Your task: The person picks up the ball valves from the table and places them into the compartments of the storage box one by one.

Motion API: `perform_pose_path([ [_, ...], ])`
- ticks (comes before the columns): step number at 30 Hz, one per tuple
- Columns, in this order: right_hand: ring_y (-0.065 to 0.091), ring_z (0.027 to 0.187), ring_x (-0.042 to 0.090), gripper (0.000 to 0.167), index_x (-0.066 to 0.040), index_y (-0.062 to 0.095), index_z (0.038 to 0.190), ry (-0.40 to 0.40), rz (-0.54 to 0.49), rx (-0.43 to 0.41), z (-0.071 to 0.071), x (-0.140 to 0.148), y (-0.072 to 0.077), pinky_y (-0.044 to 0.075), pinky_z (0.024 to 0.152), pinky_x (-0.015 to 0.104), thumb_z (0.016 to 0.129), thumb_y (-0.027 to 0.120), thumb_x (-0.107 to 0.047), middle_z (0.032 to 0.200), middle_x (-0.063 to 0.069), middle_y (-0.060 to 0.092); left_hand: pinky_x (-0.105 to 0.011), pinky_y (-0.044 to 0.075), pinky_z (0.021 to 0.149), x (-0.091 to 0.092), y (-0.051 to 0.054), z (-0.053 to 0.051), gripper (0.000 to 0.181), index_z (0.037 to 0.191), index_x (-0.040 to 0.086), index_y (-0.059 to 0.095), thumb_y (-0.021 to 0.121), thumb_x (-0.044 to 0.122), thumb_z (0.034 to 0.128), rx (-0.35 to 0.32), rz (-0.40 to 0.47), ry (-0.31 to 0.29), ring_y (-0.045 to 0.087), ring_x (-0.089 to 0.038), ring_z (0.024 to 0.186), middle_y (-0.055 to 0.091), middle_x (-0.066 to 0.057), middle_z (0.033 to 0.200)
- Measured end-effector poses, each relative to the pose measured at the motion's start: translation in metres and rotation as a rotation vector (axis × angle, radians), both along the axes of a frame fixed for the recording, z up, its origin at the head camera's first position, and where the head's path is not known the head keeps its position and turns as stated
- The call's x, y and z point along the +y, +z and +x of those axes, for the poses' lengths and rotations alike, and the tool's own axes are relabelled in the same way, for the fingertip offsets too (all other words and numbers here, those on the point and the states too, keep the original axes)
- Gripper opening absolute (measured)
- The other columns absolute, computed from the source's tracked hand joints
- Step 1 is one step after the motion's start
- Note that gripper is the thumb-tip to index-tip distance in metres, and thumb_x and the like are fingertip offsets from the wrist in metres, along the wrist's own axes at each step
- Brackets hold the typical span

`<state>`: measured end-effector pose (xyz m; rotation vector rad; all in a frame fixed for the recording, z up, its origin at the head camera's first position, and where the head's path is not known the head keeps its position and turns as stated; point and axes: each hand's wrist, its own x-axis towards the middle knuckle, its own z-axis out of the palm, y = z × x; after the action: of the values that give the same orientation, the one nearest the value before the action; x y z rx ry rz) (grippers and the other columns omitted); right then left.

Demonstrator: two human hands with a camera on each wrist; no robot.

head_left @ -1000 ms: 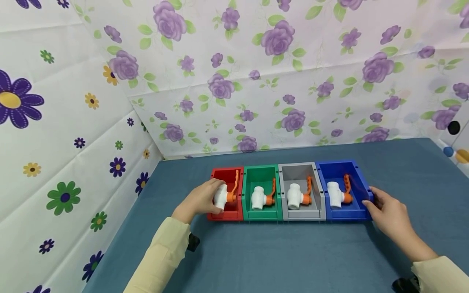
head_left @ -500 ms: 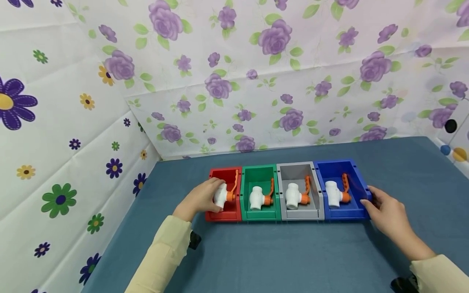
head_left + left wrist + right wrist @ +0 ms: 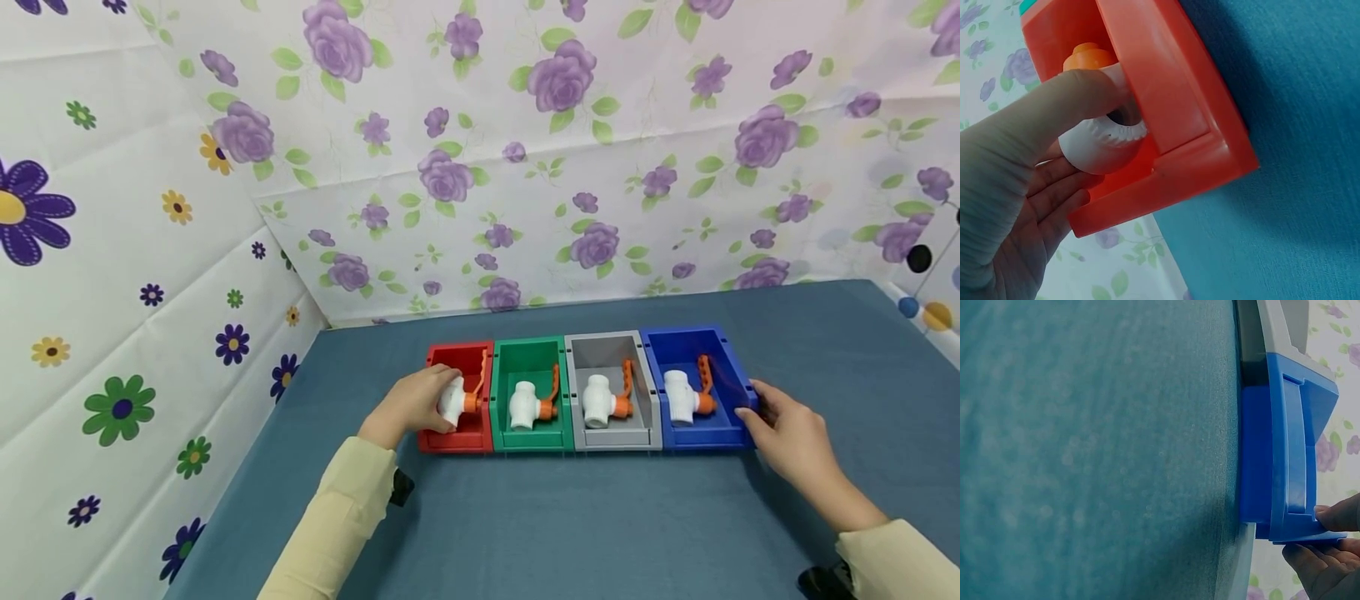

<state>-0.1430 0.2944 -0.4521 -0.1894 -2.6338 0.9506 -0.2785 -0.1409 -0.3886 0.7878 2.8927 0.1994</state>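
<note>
My left hand (image 3: 411,407) reaches into the red bin (image 3: 459,357) and holds a white ball valve (image 3: 452,400) with an orange lever handle. In the left wrist view the thumb lies across the valve (image 3: 1100,150), with the other fingers on its far side. My right hand (image 3: 797,437) grips the right wall of the blue bin (image 3: 686,348). The right wrist view shows the thumb inside that wall and the fingers outside. Similar white valves lie in the green bin (image 3: 529,358), the grey bin (image 3: 606,348) and the blue bin, levers pointing away.
All the bins stand side by side in one row on a blue-grey cloth-covered table (image 3: 585,525). Behind it hangs a curtain (image 3: 510,108) with purple flowers. A flower-patterned sheet (image 3: 97,317) borders the left side.
The head view has shifted slightly, so everything appears a little further left. Both hands keep their holds on the valve and the blue bin.
</note>
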Motion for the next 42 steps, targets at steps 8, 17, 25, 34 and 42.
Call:
perform_pose_path([
  [8, 0.057, 0.099, 0.053, 0.046, 0.020, 0.045, 0.127, -0.003, 0.004, 0.003, 0.000, 0.000, 0.000, 0.052, 0.073, 0.058, 0.093, 0.058, -0.007, 0.115, 0.044, 0.052, -0.046, 0.048, 0.097, 0.004, 0.000, 0.000, 0.080, 0.136, 0.006, 0.052, 0.087, 0.023, 0.0662, 0.000, -0.048, 0.023, 0.051, -0.027, 0.120, 0.053, -0.011, 0.136],
  [17, 0.058, 0.098, 0.053, 0.046, 0.020, 0.045, 0.126, 0.008, 0.009, 0.008, -0.001, 0.000, 0.000, 0.052, 0.071, 0.057, 0.092, 0.059, -0.007, 0.114, 0.043, 0.053, -0.048, 0.048, 0.096, 0.006, -0.001, 0.002, 0.077, 0.134, 0.006, 0.054, 0.087, 0.024, 0.0663, 0.029, -0.109, 0.030, 0.052, -0.027, 0.121, 0.055, -0.011, 0.135],
  [25, 0.058, 0.099, 0.053, 0.046, 0.020, 0.045, 0.127, 0.009, 0.011, 0.004, 0.000, 0.001, 0.000, 0.053, 0.068, 0.054, 0.093, 0.058, -0.008, 0.114, 0.043, 0.053, -0.046, 0.049, 0.095, 0.009, -0.005, -0.001, 0.076, 0.133, 0.008, 0.056, 0.087, 0.026, 0.0655, 0.077, -0.166, 0.024, 0.053, -0.026, 0.121, 0.056, -0.009, 0.134],
  [34, 0.058, 0.098, 0.053, 0.047, 0.020, 0.045, 0.127, 0.008, 0.020, 0.003, 0.000, 0.001, 0.000, 0.054, 0.067, 0.053, 0.093, 0.058, -0.009, 0.114, 0.043, 0.053, -0.045, 0.050, 0.093, 0.014, -0.003, -0.003, 0.074, 0.131, 0.009, 0.058, 0.087, 0.025, 0.0648, 0.074, -0.216, 0.052, 0.055, -0.026, 0.117, 0.058, -0.009, 0.131],
  [42, 0.058, 0.099, 0.053, 0.046, 0.020, 0.045, 0.127, 0.007, 0.021, 0.002, 0.001, 0.002, 0.000, 0.053, 0.068, 0.053, 0.093, 0.058, -0.009, 0.114, 0.043, 0.052, -0.043, 0.050, 0.093, 0.018, -0.002, -0.002, 0.072, 0.131, 0.009, 0.058, 0.086, 0.023, 0.0667, 0.069, -0.263, 0.057, 0.055, -0.025, 0.115, 0.059, -0.008, 0.131],
])
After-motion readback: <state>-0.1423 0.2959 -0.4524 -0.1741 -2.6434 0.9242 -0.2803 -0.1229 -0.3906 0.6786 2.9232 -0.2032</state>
